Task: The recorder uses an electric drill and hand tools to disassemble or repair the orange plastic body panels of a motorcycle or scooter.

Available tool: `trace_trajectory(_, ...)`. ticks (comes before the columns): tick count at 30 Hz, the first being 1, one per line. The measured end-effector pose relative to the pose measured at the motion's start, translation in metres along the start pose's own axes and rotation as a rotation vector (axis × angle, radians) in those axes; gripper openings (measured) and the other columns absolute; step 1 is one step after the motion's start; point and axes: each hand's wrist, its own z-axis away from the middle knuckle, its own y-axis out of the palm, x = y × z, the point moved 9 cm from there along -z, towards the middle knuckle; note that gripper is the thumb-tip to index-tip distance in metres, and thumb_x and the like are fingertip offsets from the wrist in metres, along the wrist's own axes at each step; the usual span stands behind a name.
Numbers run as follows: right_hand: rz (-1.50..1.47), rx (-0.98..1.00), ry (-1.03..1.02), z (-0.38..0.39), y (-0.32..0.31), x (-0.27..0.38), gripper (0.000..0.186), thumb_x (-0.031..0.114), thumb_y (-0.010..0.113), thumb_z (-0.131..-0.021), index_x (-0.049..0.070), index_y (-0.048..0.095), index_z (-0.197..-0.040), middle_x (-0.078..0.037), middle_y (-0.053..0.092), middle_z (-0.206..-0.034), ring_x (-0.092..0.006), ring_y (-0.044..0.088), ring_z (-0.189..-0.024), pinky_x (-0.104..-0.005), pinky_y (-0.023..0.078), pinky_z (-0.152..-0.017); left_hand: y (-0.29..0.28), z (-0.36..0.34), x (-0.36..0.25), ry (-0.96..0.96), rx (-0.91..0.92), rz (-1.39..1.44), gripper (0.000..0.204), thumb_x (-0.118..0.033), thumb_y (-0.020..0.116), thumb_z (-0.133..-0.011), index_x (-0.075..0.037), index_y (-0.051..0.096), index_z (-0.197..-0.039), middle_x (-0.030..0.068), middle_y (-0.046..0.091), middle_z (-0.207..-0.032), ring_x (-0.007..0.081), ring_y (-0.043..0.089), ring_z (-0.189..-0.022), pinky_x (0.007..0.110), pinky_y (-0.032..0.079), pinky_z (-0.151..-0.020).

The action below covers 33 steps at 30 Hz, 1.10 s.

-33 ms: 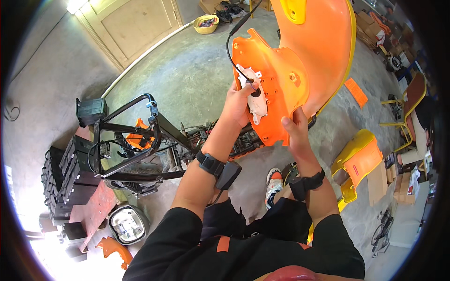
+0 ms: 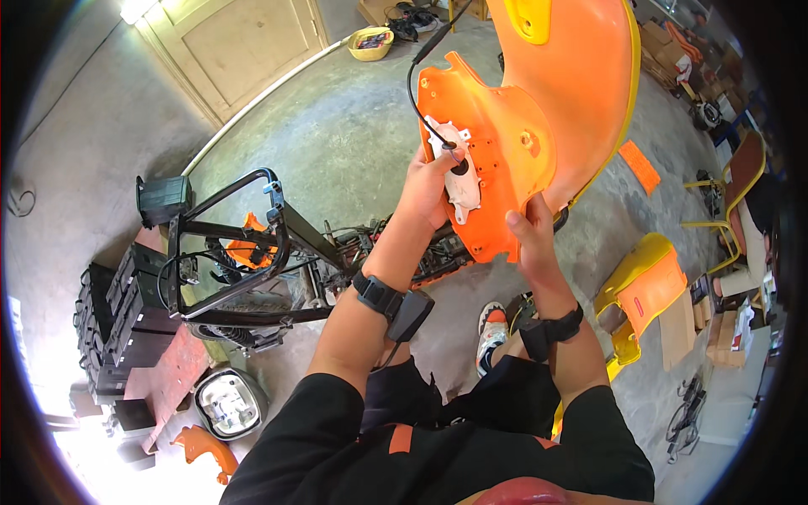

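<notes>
I hold up a large orange plastic vehicle body panel (image 2: 507,122), its ribbed inner side toward me. A long white housing (image 2: 462,187), like the back of a lamp, sits against the panel's left part, and a black cable (image 2: 412,93) enters its middle. My left hand (image 2: 427,187) is closed on the panel's left edge, with the thumb over the housing by the cable entry; its other fingers are hidden behind. My right hand (image 2: 535,240) grips the panel's lower right edge, thumb in front. Beyond rises a bigger orange and yellow shell (image 2: 581,93), partly overlapped by the panel.
A black metal vehicle frame (image 2: 290,223) stands to the left. Black crates (image 2: 139,295) and a square headlamp (image 2: 230,404) are farther left. Yellow and orange body parts (image 2: 644,290) lie at right, near a chair (image 2: 745,172) and a seated person's leg (image 2: 747,278).
</notes>
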Motion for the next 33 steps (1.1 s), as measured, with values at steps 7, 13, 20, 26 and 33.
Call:
trace_trajectory(7, 0.054, -0.019, 0.052, 0.0, -0.009, -0.012, 0.076, 0.038, 0.07, -0.085, -0.004, 0.038, -0.14, -0.01, 0.049, -0.136, -0.018, 0.046, -0.125, -0.0325, 0.034, -0.106, 0.004, 0.007, -0.006, 0.04, -0.06, -0.01, 0.04, 0.0, 0.057, -0.088, -0.005, 0.046, -0.127, 0.0088, 0.059, -0.113, 0.023, 0.063, -0.098, 0.039, 0.056, -0.079)
trace_trajectory(13, -0.034, -0.038, 0.083, -0.004, -0.01, -0.016, 0.07, 0.039, 0.067, -0.086, -0.004, 0.042, -0.136, -0.009, 0.052, -0.133, -0.0165, 0.047, -0.124, -0.0321, 0.035, -0.105, 0.003, 0.008, -0.013, 0.142, -0.118, -0.056, 0.033, 0.003, 0.05, -0.091, -0.003, 0.045, -0.124, 0.0089, 0.059, -0.11, 0.021, 0.063, -0.095, 0.037, 0.056, -0.08)
trace_trajectory(20, 0.062, -0.007, 0.083, -0.003, -0.008, -0.006, 0.058, 0.019, 0.066, -0.084, -0.004, 0.046, -0.133, -0.009, 0.054, -0.131, -0.0157, 0.05, -0.121, -0.0315, 0.037, -0.104, -0.009, 0.005, -0.012, 0.215, -0.181, -0.151, 0.029, 0.002, 0.052, -0.092, 0.001, 0.046, -0.12, 0.0098, 0.059, -0.106, 0.0167, 0.062, -0.093, 0.033, 0.054, -0.076)
trace_trajectory(26, 0.073, 0.013, 0.104, -0.001, -0.004, -0.005, 0.054, 0.012, 0.067, -0.082, -0.003, 0.048, -0.13, -0.007, 0.058, -0.122, -0.0136, 0.055, -0.111, -0.0299, 0.042, -0.097, -0.012, 0.0, -0.014, 0.262, -0.129, -0.192, 0.031, 0.001, 0.055, -0.091, 0.003, 0.046, -0.12, 0.0099, 0.06, -0.104, 0.0157, 0.062, -0.088, 0.031, 0.054, -0.075)
trace_trajectory(33, 0.031, -0.017, 0.095, 0.006, -0.001, -0.002, 0.059, 0.013, 0.067, -0.083, -0.004, 0.044, -0.135, -0.008, 0.055, -0.128, -0.0154, 0.053, -0.117, -0.0314, 0.04, -0.101, -0.008, 0.003, -0.017, 0.226, -0.11, -0.213, 0.032, 0.001, 0.054, -0.091, 0.001, 0.045, -0.122, 0.01, 0.06, -0.104, 0.0172, 0.063, -0.089, 0.033, 0.055, -0.077)
